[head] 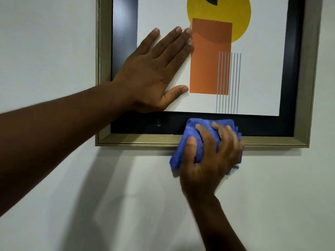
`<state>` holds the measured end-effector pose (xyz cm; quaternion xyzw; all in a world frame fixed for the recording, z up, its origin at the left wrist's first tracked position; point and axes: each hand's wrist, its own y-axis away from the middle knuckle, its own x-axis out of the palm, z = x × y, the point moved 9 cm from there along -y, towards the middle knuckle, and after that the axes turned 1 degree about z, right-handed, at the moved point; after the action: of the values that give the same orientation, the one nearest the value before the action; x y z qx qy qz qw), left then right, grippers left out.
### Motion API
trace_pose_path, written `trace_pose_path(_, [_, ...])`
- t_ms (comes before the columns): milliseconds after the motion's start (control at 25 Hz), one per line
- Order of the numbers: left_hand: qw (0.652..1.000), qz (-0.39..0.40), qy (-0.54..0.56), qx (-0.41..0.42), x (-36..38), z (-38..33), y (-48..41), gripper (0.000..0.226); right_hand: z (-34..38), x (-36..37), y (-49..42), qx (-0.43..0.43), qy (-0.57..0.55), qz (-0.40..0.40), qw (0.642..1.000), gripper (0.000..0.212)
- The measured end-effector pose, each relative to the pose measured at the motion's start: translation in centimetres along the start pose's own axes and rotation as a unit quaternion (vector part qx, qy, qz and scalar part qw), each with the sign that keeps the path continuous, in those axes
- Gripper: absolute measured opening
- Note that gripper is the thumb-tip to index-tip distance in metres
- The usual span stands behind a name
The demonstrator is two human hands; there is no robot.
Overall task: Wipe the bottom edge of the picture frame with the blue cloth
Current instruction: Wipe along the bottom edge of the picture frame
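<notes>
A picture frame [137, 140] with a dull gold moulding and a black inner border hangs on a pale wall. Its print shows an orange rectangle, a yellow circle and grey lines. My left hand [154, 75] lies flat on the glass at the lower left, fingers spread. My right hand [210, 158] grips a folded blue cloth [192, 134] and presses it against the frame's bottom edge, a little right of the middle. The cloth covers part of the black border above the moulding and overlaps the wall below it.
The pale wall [54, 42] surrounds the frame on the left, right and below. My arms cast soft shadows on it under the frame. The frame's top is out of view.
</notes>
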<state>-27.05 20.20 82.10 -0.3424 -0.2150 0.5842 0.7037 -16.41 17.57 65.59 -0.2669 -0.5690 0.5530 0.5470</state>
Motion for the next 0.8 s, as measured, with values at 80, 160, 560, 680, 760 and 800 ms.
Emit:
trace_pose_path(80, [1.000,0.004,0.004,-0.002,-0.1,0.1,-0.2,0.085,1.2,0.7,-0.1,0.029,0.001,-0.005,1.000,0.033])
trace_pose_path(160, [1.000,0.015,0.005,0.007,-0.3,0.3,-0.2,0.086,3.0,1.0,0.8,-0.039,-0.015,0.024,0.999,0.032])
trace_pose_path(560, [0.999,0.014,0.001,0.044,-0.4,0.1,0.4,0.082,3.0,0.5,0.8,-0.034,-0.017,0.018,0.999,0.029])
trace_pose_path(680, [0.999,0.019,0.001,0.044,-0.3,0.2,0.6,0.081,4.4,1.6,0.3,0.020,-0.011,0.011,1.000,0.030])
trace_pose_path(760, [0.999,0.021,0.000,0.041,-0.3,0.4,0.6,0.081,5.9,2.0,1.1,-0.050,-0.024,0.043,0.998,0.028])
trace_pose_path(800, [0.999,0.021,0.000,0.042,-0.3,0.4,0.5,0.081,5.1,1.5,1.1,-0.070,-0.028,0.047,0.996,0.027])
